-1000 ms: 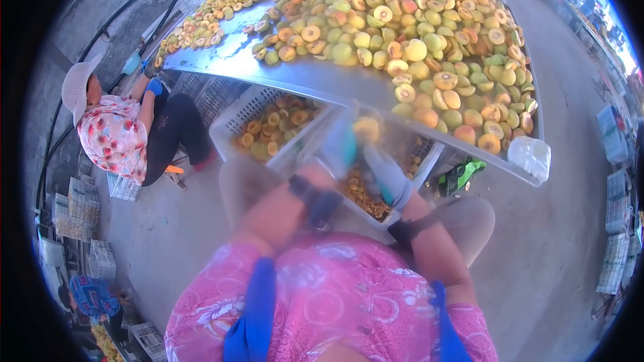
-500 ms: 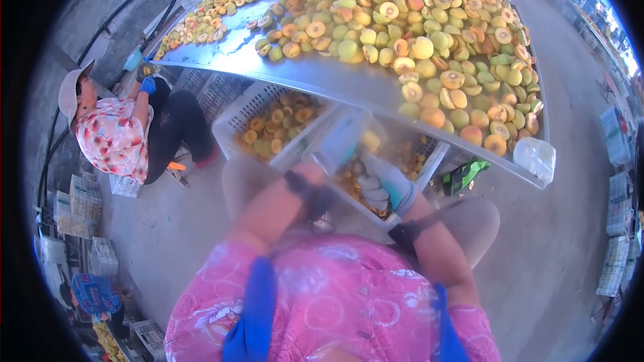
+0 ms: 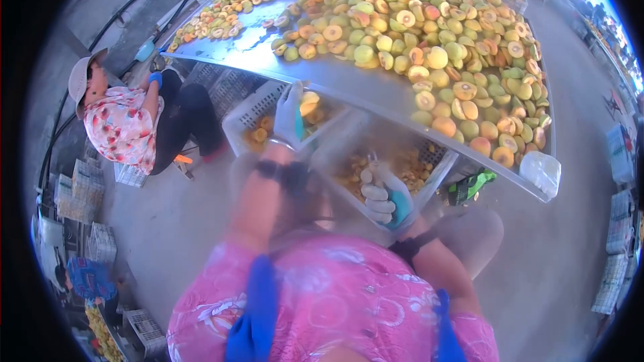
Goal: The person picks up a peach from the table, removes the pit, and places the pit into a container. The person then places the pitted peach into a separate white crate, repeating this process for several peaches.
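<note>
My left hand (image 3: 290, 115), in a grey and teal glove, is over the left white crate (image 3: 245, 108), beside a yellow fruit half (image 3: 309, 102); whether its fingers grip the fruit is unclear. My right hand (image 3: 388, 196), gloved too, is closed around a small tool with a metal tip (image 3: 373, 157). It is over the near side of the right crate (image 3: 439, 177), which holds small brown-yellow pieces (image 3: 412, 166). Cut yellow-green and orange fruit (image 3: 436, 58) lies heaped on the metal table (image 3: 322, 84) above both crates.
A co-worker (image 3: 124, 117) in a cap and patterned shirt sits at the left. Another person (image 3: 90, 278) is at the lower left. A clear plastic-like bundle (image 3: 540, 173) sits on the table's right corner. Stacked crates (image 3: 618, 221) line the right edge.
My left hand has moved left, away from my right hand, to the left crate. My right hand stays over the right crate. The view has shifted slightly.
</note>
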A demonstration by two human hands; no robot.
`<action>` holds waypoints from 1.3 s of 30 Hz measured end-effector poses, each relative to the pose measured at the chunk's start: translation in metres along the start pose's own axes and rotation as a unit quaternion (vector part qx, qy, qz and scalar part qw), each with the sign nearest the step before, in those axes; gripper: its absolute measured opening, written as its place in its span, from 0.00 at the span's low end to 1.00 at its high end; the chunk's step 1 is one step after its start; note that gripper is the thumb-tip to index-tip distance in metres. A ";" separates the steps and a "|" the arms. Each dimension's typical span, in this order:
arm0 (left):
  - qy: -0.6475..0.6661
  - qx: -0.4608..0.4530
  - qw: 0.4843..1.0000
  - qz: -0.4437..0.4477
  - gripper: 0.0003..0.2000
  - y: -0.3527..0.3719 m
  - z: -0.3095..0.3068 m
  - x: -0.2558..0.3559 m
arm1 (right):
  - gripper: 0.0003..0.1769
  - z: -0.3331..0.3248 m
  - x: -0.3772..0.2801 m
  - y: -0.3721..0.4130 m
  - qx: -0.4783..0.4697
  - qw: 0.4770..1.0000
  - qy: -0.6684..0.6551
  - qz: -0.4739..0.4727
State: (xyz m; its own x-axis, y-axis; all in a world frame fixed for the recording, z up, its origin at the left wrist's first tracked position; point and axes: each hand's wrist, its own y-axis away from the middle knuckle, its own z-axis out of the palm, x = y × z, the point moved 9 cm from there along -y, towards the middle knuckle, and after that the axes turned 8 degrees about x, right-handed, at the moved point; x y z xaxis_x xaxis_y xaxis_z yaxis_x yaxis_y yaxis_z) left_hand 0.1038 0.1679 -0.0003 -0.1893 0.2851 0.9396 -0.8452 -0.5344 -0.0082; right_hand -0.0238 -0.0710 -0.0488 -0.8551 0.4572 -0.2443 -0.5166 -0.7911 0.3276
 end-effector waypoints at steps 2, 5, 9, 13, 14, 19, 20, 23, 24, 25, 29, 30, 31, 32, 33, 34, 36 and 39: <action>-0.077 0.019 0.994 0.073 0.16 -0.006 0.001 0.018 | 0.21 -0.011 -0.002 -0.007 0.060 0.998 -0.001 -0.018; -0.305 0.006 0.940 0.154 0.17 0.000 0.050 0.021 | 0.18 -0.039 -0.006 -0.016 0.059 0.997 -0.031 -0.044; -0.518 -0.275 0.773 0.242 0.30 0.026 0.177 -0.048 | 0.17 -0.045 -0.015 -0.017 0.061 0.997 -0.035 -0.035; -0.515 -0.301 0.786 0.163 0.34 0.029 0.245 -0.093 | 0.20 -0.049 -0.020 -0.017 0.070 0.995 -0.066 -0.034; -0.513 -0.305 0.785 0.164 0.34 0.029 0.252 -0.100 | 0.20 -0.048 -0.021 -0.016 0.056 0.995 -0.078 -0.036; -0.510 -0.278 0.785 0.216 0.35 0.022 0.247 -0.100 | 0.19 -0.045 -0.031 -0.003 0.127 0.987 -0.034 -0.089; -0.511 -0.277 0.785 0.217 0.35 0.023 0.242 -0.091 | 0.18 -0.046 -0.035 -0.001 0.144 0.983 0.005 -0.116; -0.423 -0.275 0.860 0.078 0.28 0.025 0.215 -0.084 | 0.16 -0.045 -0.043 -0.009 0.117 0.977 0.024 -0.178; -0.226 -0.260 0.939 -0.021 0.24 0.030 0.204 -0.081 | 0.16 -0.046 -0.043 -0.009 0.114 0.977 0.025 -0.177; -0.017 -0.231 0.966 -0.118 0.20 0.031 0.192 -0.084 | 0.15 -0.032 -0.064 0.007 0.161 0.927 0.194 -0.278; 0.191 -0.267 0.911 -0.249 0.15 0.060 0.169 -0.087 | 0.16 0.032 -0.093 0.049 0.152 0.510 0.522 -0.667; 0.252 -0.221 0.898 -0.284 0.14 0.066 0.161 -0.089 | 0.16 0.030 -0.093 0.051 0.151 0.511 0.523 -0.665; 0.312 -0.176 0.879 -0.316 0.13 0.074 0.155 -0.090 | 0.15 0.014 -0.098 0.038 0.180 0.709 0.431 -0.528; 0.312 -0.175 0.879 -0.316 0.13 0.079 0.153 -0.092 | 0.15 -0.004 -0.084 0.021 0.198 0.860 0.311 -0.354; 0.315 -0.160 0.879 -0.321 0.13 0.083 0.149 -0.095 | 0.15 0.000 -0.085 0.022 0.198 0.860 0.312 -0.353; 0.318 -0.145 0.879 -0.324 0.13 0.086 0.144 -0.097 | 0.17 -0.002 -0.084 0.022 0.230 0.854 0.323 -0.338; 0.246 -0.152 0.922 -0.256 0.14 0.075 0.126 -0.120 | 0.18 0.000 -0.083 0.024 0.262 0.846 0.333 -0.323; 0.054 -0.203 0.975 -0.079 0.16 0.080 0.117 -0.101 | 0.18 0.001 -0.083 0.025 0.280 0.837 0.348 -0.316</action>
State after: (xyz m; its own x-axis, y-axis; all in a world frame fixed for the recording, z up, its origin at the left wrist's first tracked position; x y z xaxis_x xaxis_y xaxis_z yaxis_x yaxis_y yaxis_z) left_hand 0.1137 0.0034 -0.0558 -0.0743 0.4327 0.8985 -0.9919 -0.1249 -0.0218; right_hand 0.0341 -0.1283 -0.0191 -0.2717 0.2110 -0.9390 -0.9623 -0.0758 0.2614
